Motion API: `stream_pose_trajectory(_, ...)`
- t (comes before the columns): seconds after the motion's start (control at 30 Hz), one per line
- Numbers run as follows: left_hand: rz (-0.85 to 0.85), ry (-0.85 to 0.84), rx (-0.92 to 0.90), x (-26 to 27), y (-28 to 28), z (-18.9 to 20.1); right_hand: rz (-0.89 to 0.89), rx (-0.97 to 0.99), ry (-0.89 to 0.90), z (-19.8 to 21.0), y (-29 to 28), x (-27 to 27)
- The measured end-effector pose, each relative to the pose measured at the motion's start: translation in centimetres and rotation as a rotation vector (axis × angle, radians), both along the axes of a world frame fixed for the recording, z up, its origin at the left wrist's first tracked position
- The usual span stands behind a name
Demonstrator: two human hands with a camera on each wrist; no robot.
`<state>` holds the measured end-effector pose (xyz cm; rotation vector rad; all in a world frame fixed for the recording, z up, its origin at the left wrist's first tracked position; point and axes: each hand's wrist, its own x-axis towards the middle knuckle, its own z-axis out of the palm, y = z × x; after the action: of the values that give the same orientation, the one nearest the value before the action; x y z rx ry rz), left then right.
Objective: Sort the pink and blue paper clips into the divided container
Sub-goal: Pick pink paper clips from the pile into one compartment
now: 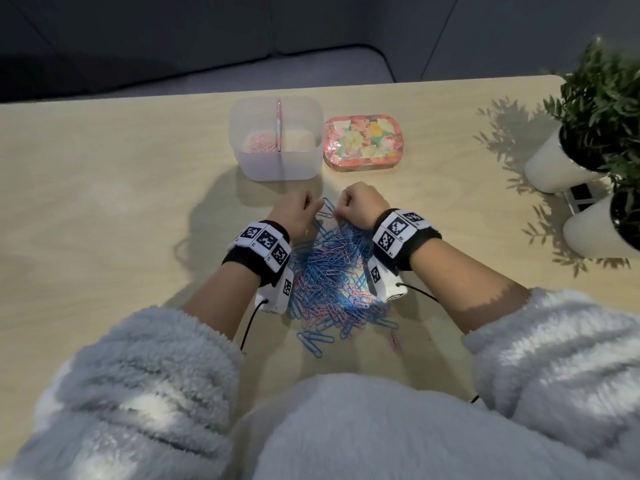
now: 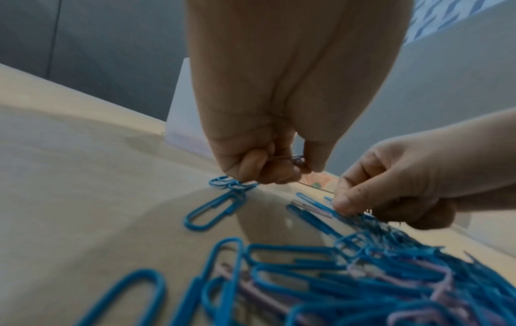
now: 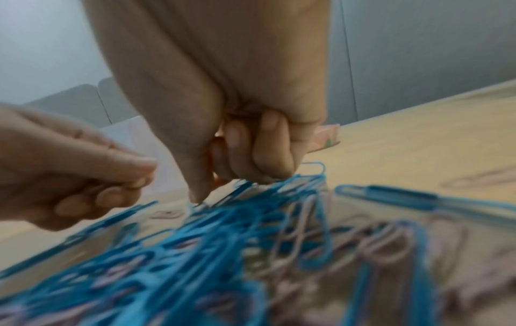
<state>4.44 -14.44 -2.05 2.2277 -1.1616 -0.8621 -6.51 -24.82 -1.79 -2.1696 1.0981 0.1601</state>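
A pile of blue and pink paper clips (image 1: 332,282) lies on the wooden table in front of me. Beyond it stands the translucent divided container (image 1: 304,168), with pink clips (image 1: 258,144) in its left compartment. My left hand (image 1: 308,206) hovers at the pile's far edge. Its curled fingers pinch a pink clip (image 2: 297,160) against the thumb. My right hand (image 1: 341,213) is close beside it with its fingers curled. Its thumb (image 3: 198,194) points down and pinches a pink clip (image 2: 309,206) at the pile's edge. Loose blue clips (image 2: 215,209) lie under my left hand.
A floral tin (image 1: 362,142) sits right of the container. Two white plant pots (image 1: 557,168) (image 1: 599,230) stand at the table's right edge. A few stray clips (image 1: 313,337) lie nearer my body. A grey sofa is beyond the table.
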Motion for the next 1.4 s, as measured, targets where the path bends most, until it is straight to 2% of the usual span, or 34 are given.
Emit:
stream_pose_trajectory(0.17,-0.126,-0.193,0.002,-0.2,-0.1,-0.3,-0.158,-0.132,-0.107,1.2,-2.5,-1.9)
stream_pose_trajectory(0.27,-0.176,-0.244,0.023,-0.5,-0.1,-0.4,-0.289,-0.123,-0.118,1.3,-4.1,-4.8)
stream_pose_trajectory(0.4,-0.216,-0.264,0.056,-0.5,-0.3,-0.3,-0.27,-0.005,-0.048,0.1,-3.6,-7.8)
stream_pose_trajectory(0.53,-0.249,-0.251,0.091,-0.6,0.0,0.0,-0.139,0.041,0.002,-0.2,-2.5,-7.7)
stream_pose_trajectory(0.63,-0.209,-0.198,0.094,-0.6,0.7,0.0,-0.119,0.033,0.054,-0.6,-2.1,-7.5)
stream_pose_trajectory(0.73,-0.079,-0.05,0.069,-0.4,1.2,0.0,-0.126,0.162,0.007,-0.5,-2.1,-8.0)
stream_pose_trajectory(0.8,-0.011,0.072,0.036,-0.4,1.1,0.1,-0.24,0.285,-0.132,0.0,-2.4,-8.8)
stream_pose_trajectory(0.87,0.012,0.135,-0.008,-0.7,0.9,0.4,-0.39,0.254,-0.222,0.4,-3.4,-9.8)
stream_pose_trajectory(0.9,0.002,0.158,-0.028,-1.0,0.7,0.5,-0.41,0.186,-0.223,0.4,-4.1,-10.4)
stream_pose_trajectory(1.03,-0.033,0.258,-0.05,-2.7,-0.7,0.4,-0.292,-0.022,-0.085,0.3,-5.1,-12.2)
stream_pose_trajectory(1.13,-0.092,0.275,-0.054,-4.2,-1.5,0.6,-0.189,-0.099,-0.074,-0.1,-3.8,-12.5)
stream_pose_trajectory(1.23,-0.175,0.287,-0.002,-5.6,-2.1,0.9,-0.116,-0.156,0.018,-0.8,-2.6,-12.5)
stream_pose_trajectory(1.4,-0.123,0.344,0.008,-6.8,-2.8,1.4,-0.149,-0.028,0.06,-0.9,-3.1,-12.2)
